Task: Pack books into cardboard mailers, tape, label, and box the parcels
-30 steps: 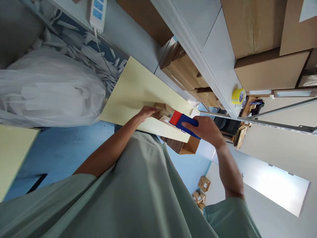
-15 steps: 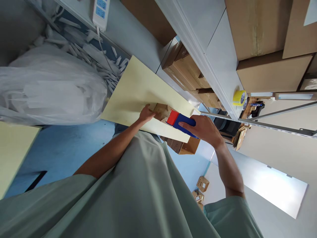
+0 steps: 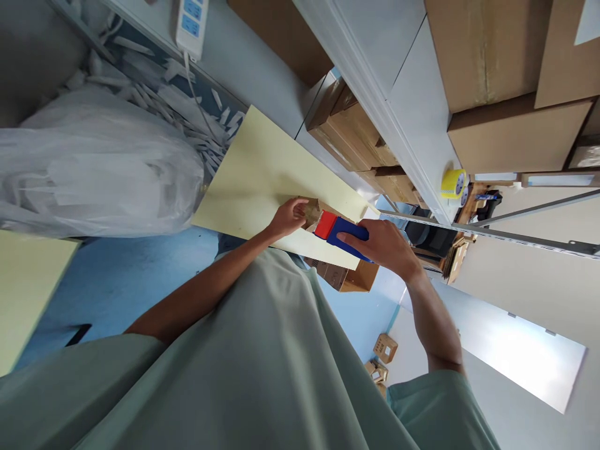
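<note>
Floor, blue; wall, off-white, with bright white panel; shelf, pale grey, beside metal bar; tabletop, pale yellow.

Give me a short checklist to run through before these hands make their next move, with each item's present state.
1. Right hand has a grip on the tool: ok, wrapped around its blue part.
2. Left hand at the box: ok, fingers at one end.
3. Box over the table: ok.
4. Tool's red end pressed against the box: cannot tell; they meet in view, contact unclear.
5. Box fully closed: cannot tell, partly hidden.
</note>
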Demonstrator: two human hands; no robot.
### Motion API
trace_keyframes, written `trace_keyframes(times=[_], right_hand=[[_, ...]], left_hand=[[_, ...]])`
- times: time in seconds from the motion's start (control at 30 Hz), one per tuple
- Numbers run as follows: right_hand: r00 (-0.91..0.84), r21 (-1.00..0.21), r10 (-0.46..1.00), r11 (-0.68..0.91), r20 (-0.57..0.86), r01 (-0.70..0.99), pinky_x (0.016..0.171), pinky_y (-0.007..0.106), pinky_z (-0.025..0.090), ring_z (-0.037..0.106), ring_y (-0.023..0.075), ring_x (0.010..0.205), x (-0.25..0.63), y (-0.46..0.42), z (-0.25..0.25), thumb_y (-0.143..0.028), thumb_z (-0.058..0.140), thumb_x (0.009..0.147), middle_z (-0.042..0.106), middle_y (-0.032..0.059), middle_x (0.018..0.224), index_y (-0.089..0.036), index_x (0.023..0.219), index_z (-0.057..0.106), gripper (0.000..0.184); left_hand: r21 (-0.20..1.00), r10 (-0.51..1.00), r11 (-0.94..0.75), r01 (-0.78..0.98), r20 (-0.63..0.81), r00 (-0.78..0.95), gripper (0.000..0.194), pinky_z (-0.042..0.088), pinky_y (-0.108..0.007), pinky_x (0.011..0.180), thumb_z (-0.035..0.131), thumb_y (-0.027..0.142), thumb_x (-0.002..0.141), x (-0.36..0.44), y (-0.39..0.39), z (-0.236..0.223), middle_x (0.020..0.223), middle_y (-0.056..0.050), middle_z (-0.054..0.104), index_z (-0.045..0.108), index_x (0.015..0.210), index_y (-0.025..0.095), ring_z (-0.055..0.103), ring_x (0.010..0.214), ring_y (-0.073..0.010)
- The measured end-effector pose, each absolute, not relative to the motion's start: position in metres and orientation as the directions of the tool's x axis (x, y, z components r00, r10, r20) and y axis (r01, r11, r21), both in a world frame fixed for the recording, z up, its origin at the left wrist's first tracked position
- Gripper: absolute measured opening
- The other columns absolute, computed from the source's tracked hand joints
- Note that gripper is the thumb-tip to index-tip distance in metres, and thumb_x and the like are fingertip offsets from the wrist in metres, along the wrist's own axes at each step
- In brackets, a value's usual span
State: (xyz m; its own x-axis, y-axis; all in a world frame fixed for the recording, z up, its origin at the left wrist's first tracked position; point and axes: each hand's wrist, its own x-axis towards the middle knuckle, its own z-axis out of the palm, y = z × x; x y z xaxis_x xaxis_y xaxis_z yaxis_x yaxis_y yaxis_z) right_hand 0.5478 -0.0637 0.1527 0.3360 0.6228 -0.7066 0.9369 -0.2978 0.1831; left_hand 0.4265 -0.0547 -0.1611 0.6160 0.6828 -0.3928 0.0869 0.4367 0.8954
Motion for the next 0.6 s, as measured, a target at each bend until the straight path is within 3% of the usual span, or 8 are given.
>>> trace_keyframes(times=[0.07,0.13,0.23,0.33,0.6], right_hand=[[0.331,0.190,0.633,-0.282,-0.700,0.940,0.062,0.033,0.036,0.068,0.0242,0.073,0.548,-0.064,0.153,-0.081,0.057,0.102,0.073,0.0074,0.078,-0.024,0.082,0.068,0.061],[0.329,0.202,0.635,-0.267,-0.699,0.942,0.062,0.033,0.036,0.068,0.0244,0.072,0.549,-0.064,0.152,-0.082,0.055,0.102,0.073,0.0077,0.077,-0.024,0.084,0.069,0.063],[0.325,0.215,0.630,-0.247,-0.706,0.945,0.062,0.033,0.036,0.068,0.0248,0.072,0.549,-0.065,0.153,-0.083,0.055,0.102,0.073,0.0077,0.076,-0.023,0.085,0.070,0.064],[0.318,0.227,0.630,-0.223,-0.708,0.948,0.063,0.034,0.036,0.069,0.0256,0.074,0.550,-0.066,0.153,-0.082,0.054,0.103,0.073,0.0083,0.078,-0.023,0.088,0.072,0.064],[0.311,0.230,0.630,-0.209,-0.712,0.951,0.066,0.033,0.036,0.073,0.0275,0.081,0.560,-0.073,0.153,-0.079,0.057,0.105,0.078,0.0102,0.087,-0.022,0.095,0.075,0.061]], left_hand=[[0.939,0.668,0.341,0.054,-0.282,0.688,0.079,0.063,-0.037,0.094,0.082,0.021,0.074,0.426,-0.055,-0.160,0.135,-0.014,0.066,0.064,0.151,0.020,0.070,0.108,-0.0252],[0.977,0.648,0.206,0.047,-0.172,0.742,0.086,0.062,-0.039,0.096,0.086,0.021,0.072,0.428,-0.056,-0.157,0.138,-0.015,0.061,0.062,0.155,0.023,0.066,0.111,-0.0267],[0.995,0.646,0.034,0.093,-0.093,0.758,0.070,0.059,-0.044,0.105,0.083,0.017,0.077,0.435,-0.055,-0.154,0.127,-0.014,0.061,0.069,0.146,0.022,0.063,0.112,-0.0289],[0.987,0.651,-0.029,0.159,-0.102,0.752,0.052,0.057,-0.046,0.108,0.078,0.013,0.078,0.440,-0.054,-0.156,0.124,-0.014,0.059,0.074,0.130,0.020,0.062,0.114,-0.0305],[0.970,0.675,-0.038,0.242,-0.153,0.721,0.047,0.055,-0.048,0.113,0.076,0.009,0.079,0.445,-0.060,-0.167,0.122,-0.014,0.059,0.074,0.125,0.020,0.061,0.115,-0.0311]])
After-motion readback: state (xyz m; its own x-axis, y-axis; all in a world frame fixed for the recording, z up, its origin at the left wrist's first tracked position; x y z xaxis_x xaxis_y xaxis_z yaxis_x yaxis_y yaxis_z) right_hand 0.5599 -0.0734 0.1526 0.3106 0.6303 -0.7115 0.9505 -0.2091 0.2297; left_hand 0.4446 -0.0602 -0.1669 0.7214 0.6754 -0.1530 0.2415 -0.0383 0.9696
